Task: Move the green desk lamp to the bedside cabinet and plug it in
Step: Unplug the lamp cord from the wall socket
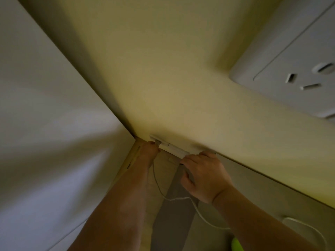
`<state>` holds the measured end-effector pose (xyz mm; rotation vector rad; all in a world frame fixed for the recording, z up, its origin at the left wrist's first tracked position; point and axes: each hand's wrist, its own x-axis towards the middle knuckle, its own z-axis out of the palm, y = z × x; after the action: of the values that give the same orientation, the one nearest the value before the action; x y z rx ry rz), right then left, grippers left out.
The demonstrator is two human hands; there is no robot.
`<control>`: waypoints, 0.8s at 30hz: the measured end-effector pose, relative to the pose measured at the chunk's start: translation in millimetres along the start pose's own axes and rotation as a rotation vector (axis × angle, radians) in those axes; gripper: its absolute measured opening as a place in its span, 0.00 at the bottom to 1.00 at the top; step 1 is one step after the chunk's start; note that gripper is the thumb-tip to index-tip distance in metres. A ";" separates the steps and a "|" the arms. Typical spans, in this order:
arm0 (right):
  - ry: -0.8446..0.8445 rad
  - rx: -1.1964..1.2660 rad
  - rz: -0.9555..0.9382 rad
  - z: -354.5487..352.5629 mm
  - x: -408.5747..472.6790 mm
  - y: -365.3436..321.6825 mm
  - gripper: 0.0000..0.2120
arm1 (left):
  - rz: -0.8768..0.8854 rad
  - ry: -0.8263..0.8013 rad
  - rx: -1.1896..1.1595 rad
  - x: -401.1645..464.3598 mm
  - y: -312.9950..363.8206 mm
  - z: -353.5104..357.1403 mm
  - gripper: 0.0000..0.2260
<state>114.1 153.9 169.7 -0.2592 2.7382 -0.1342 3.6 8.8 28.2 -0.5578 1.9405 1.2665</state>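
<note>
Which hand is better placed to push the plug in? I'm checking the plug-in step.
Left, probably. The left hand is at the near end of the power strip, seemingly pinching the plug, with the cord trailing back from it. The right hand steadies the strip's other end.

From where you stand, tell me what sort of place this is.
Probably a room in a home, seen down in a corner. A yellowish wall carries a white wall socket, a white power strip sits low against the wall, and a white cord trails across the floor.
</note>
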 end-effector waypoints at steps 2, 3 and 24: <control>0.011 0.011 0.007 -0.5 -0.1 -1.3 0.22 | -0.011 0.012 -0.018 1.4 -4.6 -2.0 0.10; 0.026 0.010 0.004 -0.5 0.3 0.1 0.22 | -0.057 0.011 -0.027 2.6 -10.4 -2.0 0.11; -0.120 -0.087 0.022 -0.7 -8.8 -8.2 0.22 | -0.104 -0.043 -0.161 -135.2 -38.7 -13.6 0.08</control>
<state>123.2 147.7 174.6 -0.2527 2.6295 0.0063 111.2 -24.7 113.6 -0.6972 1.7607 1.3647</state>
